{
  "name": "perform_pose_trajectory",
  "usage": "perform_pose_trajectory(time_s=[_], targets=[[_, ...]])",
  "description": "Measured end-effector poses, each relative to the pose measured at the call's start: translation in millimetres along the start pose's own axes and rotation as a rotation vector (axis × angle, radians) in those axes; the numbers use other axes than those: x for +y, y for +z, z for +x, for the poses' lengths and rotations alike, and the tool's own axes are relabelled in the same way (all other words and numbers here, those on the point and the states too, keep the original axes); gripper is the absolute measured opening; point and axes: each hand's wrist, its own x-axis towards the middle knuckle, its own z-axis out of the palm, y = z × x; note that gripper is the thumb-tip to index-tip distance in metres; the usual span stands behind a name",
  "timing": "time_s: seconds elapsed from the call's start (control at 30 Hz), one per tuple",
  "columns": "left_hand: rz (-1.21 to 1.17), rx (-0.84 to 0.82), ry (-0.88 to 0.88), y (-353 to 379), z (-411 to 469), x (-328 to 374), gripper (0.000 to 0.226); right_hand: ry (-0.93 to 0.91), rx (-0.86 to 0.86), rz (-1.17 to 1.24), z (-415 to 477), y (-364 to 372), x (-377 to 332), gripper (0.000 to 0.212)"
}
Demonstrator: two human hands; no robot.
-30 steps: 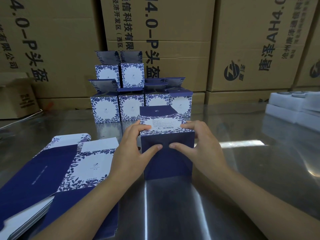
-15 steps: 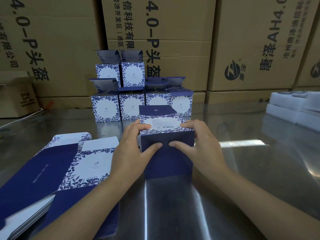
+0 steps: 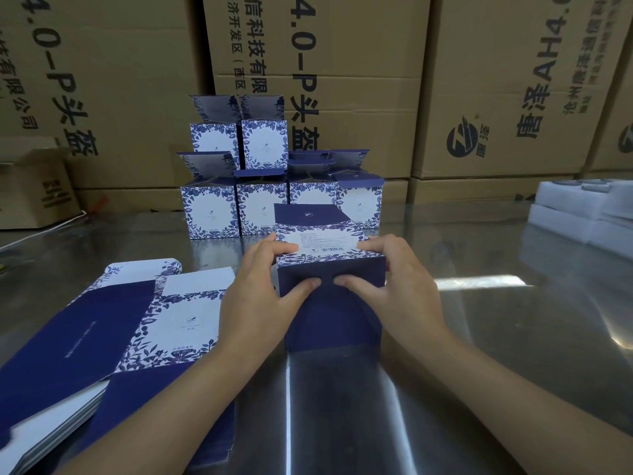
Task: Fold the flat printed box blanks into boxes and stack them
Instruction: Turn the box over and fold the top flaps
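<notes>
A navy and white floral box (image 3: 330,303) lies on its side on the shiny metal table (image 3: 479,337), its barcode panel facing up. My left hand (image 3: 260,296) grips its left side, thumb pressing the navy end flap. My right hand (image 3: 400,286) grips the right side, thumb on the same flap. Both thumbs almost meet at the flap's middle. A pile of flat printed blanks (image 3: 113,337) lies to the left. Several folded boxes (image 3: 260,186) stand stacked in two tiers behind, lids open.
Large brown cartons (image 3: 496,80) form a wall at the back. White foam trays (image 3: 582,207) sit at the far right of the table. A small open carton (image 3: 30,186) stands at the far left.
Both thumbs have slid slightly closer together on the navy flap. The box and the rest stay where they were.
</notes>
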Motion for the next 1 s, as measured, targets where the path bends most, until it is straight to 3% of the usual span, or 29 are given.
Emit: perform_pose_trajectory(time_s=[0.73, 1.0], targets=[[-0.028, 0.039, -0.017, 2.0, -0.8, 2.4, 0.041, -0.017, 0.076, -0.028, 0.0, 3.7, -1.9, 0.042], [-0.133, -0.072, -0.086, 1.0, 0.1, -1.6, 0.037, -0.003, 0.006, 0.032, -2.3, -1.7, -1.1, 0.046]])
